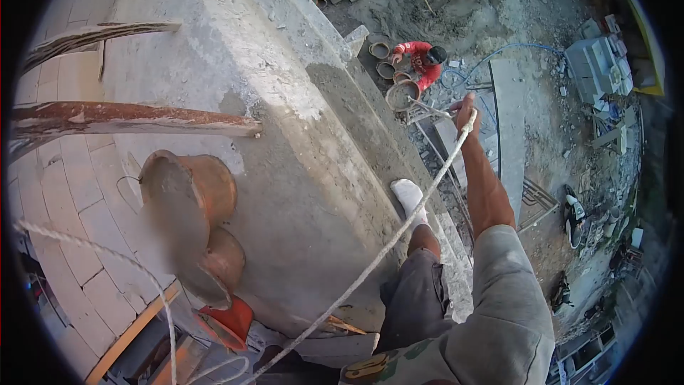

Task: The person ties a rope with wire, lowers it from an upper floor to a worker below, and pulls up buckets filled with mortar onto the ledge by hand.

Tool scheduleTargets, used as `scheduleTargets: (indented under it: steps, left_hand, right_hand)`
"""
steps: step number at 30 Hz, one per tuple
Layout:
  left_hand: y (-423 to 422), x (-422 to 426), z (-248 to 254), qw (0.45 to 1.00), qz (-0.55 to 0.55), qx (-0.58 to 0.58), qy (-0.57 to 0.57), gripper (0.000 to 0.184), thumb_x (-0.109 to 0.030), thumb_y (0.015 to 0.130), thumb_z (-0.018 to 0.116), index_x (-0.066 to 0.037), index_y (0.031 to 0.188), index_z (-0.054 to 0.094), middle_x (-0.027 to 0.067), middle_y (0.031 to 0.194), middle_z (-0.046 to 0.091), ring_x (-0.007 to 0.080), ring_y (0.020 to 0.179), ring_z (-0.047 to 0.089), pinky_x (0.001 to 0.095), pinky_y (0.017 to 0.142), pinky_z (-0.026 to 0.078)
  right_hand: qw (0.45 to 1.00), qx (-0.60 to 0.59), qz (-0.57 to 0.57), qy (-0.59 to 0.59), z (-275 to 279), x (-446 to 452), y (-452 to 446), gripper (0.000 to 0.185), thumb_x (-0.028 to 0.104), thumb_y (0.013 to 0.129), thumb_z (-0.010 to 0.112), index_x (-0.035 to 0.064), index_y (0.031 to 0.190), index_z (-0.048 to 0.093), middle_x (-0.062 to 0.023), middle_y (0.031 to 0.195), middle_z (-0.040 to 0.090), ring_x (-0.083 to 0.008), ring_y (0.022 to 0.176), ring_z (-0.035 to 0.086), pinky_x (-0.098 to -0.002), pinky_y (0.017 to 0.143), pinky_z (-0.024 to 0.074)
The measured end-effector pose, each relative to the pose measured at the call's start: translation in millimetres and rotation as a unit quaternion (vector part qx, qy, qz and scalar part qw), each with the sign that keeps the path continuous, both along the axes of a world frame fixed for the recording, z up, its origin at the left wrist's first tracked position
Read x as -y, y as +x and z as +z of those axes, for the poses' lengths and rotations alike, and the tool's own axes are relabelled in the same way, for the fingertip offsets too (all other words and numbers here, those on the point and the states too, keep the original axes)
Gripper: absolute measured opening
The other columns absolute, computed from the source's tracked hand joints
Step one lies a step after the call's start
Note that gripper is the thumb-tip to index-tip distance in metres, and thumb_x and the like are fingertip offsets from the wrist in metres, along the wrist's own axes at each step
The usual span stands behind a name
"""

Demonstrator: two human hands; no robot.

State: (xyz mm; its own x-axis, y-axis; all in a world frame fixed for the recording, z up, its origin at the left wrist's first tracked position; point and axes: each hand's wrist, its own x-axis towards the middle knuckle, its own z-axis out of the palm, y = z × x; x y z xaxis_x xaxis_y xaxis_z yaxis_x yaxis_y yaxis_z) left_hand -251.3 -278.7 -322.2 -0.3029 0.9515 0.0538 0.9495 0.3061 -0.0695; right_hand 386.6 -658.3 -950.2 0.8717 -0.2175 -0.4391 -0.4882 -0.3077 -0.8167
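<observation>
My right hand [465, 109] reaches out past the ledge, its fingers closed around a pale twisted rope [388, 246]. From the hand, the rope slants back down-left towards my body. A thinner-looking stretch of it leads to a bucket [403, 95] far below, beside a person in a red top [426, 64]. Whether it is tied to that bucket's handle is too small to tell. My left hand is out of view. My foot in a white sock [409, 196] rests at the edge of the concrete ledge [306, 192].
Two mud-stained buckets [221, 189] and a red plastic container [231, 321] stand on the left of the ledge. Wooden poles [142, 120] jut in from the block wall [78, 192]. Below lie several buckets, a long board [507, 128], rubble and stacked pale blocks [598, 64].
</observation>
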Motion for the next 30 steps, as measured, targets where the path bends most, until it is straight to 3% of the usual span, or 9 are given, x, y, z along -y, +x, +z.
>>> scheduleTargets:
  steps: [2,3,10,16,21,24,27,28,30]
  left_hand:
    - [-39,-30,-52,0.966,-0.141,0.033,0.212,0.044,-0.032,0.095,0.035,-0.003,0.085,0.067,0.0066,0.058,0.053,0.019,0.046,0.044,0.0342,0.058,0.04]
    - [-73,-41,-43,0.959,-0.25,0.112,0.071,0.038,-0.024,0.091,0.042,-0.001,0.114,0.061,0.0056,0.075,0.058,0.0142,0.054,0.048,0.0298,0.055,0.039]
    - [74,38,-79,0.898,-0.179,0.397,-0.056,0.039,-0.03,0.092,0.051,-0.003,0.119,0.059,0.0093,0.103,0.064,0.0212,0.094,0.062,0.0338,0.065,0.051]
    - [305,155,-134,0.634,-0.582,0.458,-0.222,0.068,-0.018,0.087,0.056,-0.008,0.145,0.021,0.026,0.122,0.051,0.041,0.112,0.051,0.0436,0.092,0.043]
    - [470,301,-88,0.442,-0.71,0.479,-0.267,0.085,-0.045,0.09,0.05,-0.012,0.146,-0.006,0.024,0.141,0.024,0.0409,0.136,0.016,0.0471,0.111,0.016]
    - [476,271,41,0.389,-0.486,0.648,-0.44,0.031,-0.036,0.09,0.051,-0.006,0.093,0.059,0.0128,0.084,0.062,0.0239,0.083,0.061,0.0394,0.071,0.046]
    - [460,234,75,0.194,-0.219,0.86,-0.418,0.033,-0.028,0.088,0.053,-0.009,0.061,0.049,0.001,0.053,0.044,0.0111,0.049,0.041,0.0304,0.048,0.033]
    - [465,223,83,0.361,-0.37,0.839,-0.17,0.034,-0.028,0.088,0.053,-0.009,0.059,0.049,0.0007,0.051,0.043,0.011,0.048,0.041,0.0295,0.045,0.031]
    - [425,206,139,0.095,-0.178,0.903,-0.38,0.038,-0.03,0.086,0.053,-0.01,0.055,0.047,0.001,0.046,0.04,0.0111,0.046,0.04,0.0296,0.042,0.027]
  right_hand:
    - [0.996,-0.027,-0.043,0.076,92,-10,35,0.072,0.059,0.093,0.03,0.001,0.061,0.057,0.0005,0.044,0.037,-0.0128,0.041,0.037,-0.0288,0.043,0.0302]
    - [0.994,0.007,-0.036,0.102,144,-16,41,0.069,0.059,0.093,0.031,0.0012,0.064,0.055,0.0024,0.044,0.031,-0.0093,0.039,0.027,-0.0271,0.04,0.0227]
    - [0.959,0.198,0.072,0.191,581,-60,17,0.07,0.061,0.093,0.029,0.0005,0.067,0.054,0.0021,0.041,0.029,-0.0093,0.038,0.023,-0.0269,0.041,0.0239]
    - [0.652,0.483,0.422,0.405,903,-72,-80,0.05,0.041,0.095,0.041,-0.0037,0.079,0.056,-0.0052,0.055,0.047,-0.015,0.049,0.039,-0.0299,0.059,0.0392]
    - [0.701,0.603,0.327,0.195,957,-104,-140,0.049,0.043,0.094,0.042,-0.0016,0.081,0.057,-0.0061,0.062,0.051,-0.0171,0.059,0.044,-0.0324,0.064,0.0407]
    - [0.736,0.595,0.306,0.102,946,-140,-147,0.049,0.045,0.093,0.042,-0.0004,0.083,0.058,-0.0067,0.066,0.053,-0.0184,0.064,0.048,-0.0339,0.067,0.0416]
    - [0.754,0.581,0.301,0.053,934,-166,-156,0.049,0.046,0.092,0.042,0.0009,0.084,0.058,-0.0073,0.071,0.055,-0.0196,0.07,0.051,-0.0354,0.069,0.0426]
    - [0.76,0.576,0.3,0.044,928,-172,-162,0.049,0.046,0.092,0.042,0.0013,0.085,0.058,-0.0075,0.072,0.056,-0.02,0.072,0.052,-0.0359,0.07,0.0429]
    - [0.771,0.562,0.3,0.029,914,-187,-174,0.049,0.047,0.091,0.042,0.0021,0.085,0.059,-0.0078,0.075,0.058,-0.0209,0.076,0.054,-0.0368,0.072,0.0435]
